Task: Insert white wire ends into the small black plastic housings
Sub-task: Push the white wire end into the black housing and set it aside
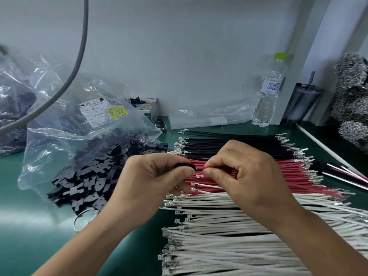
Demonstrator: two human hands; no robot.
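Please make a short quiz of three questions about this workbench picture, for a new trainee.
1. True or false: the left hand pinches a black housing.
2. Which wire row lies nearest the camera? A) black wires B) red wires C) white wires
3. Fill in: the loose black housings spill from a clear plastic ____.

Key: 1 true; 2 C; 3 bag. The right hand pinches something at the housing; its colour is hidden.

Bright even light, soft blur, warped edges
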